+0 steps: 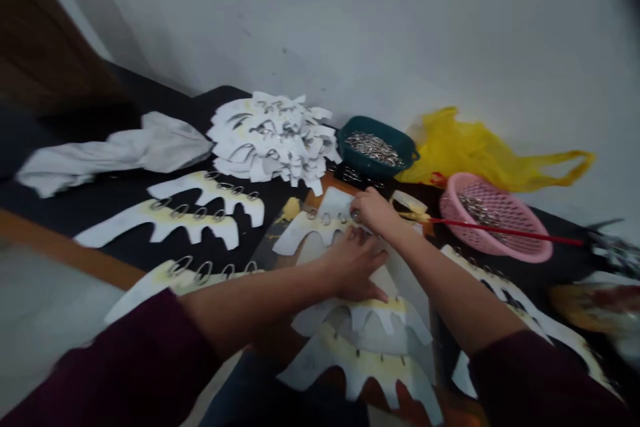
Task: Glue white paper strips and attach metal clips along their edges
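My right hand (375, 210) pinches a small metal ring (356, 215) at the top edge of a white scalloped cutout (310, 233). That edge has a yellowish glue-like band and a row of similar rings. My left hand (353, 267) lies flat just below, fingers spread, pressing on a clear plastic sheet (400, 280) or paper. More ringed white cutouts (160, 223) lie to the left. Two others (360, 363) sit nearest me, beneath my forearms.
A heap of white cutouts (273, 137) stands at the back. Beside it are a teal basket (375, 163) of metal rings, a yellow plastic bag (480, 153) and a pink basket (493, 217) crossed by a red stick (505, 231). A white cloth (115, 153) lies at the left, on the black tabletop (100, 190).
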A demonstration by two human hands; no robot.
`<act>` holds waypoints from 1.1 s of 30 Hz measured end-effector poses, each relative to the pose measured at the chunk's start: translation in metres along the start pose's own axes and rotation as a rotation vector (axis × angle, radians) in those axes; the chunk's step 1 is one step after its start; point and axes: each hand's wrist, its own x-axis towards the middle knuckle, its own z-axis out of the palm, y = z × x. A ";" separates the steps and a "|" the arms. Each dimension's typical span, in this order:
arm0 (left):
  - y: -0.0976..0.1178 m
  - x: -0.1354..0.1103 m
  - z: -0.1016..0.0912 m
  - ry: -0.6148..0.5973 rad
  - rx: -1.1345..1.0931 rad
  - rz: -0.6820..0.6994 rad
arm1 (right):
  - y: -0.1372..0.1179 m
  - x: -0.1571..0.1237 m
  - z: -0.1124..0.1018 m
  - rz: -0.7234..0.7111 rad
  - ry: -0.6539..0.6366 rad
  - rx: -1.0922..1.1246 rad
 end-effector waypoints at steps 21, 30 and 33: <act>0.055 -0.191 -0.034 0.715 -1.434 -0.778 | -0.072 -0.084 -0.033 0.114 0.294 1.339; 0.040 -0.190 -0.048 0.856 -1.902 -0.770 | -0.133 -0.132 -0.038 0.170 -0.009 1.819; 0.006 -0.205 -0.075 0.773 -1.612 -0.768 | -0.146 -0.117 -0.044 0.187 -0.049 1.765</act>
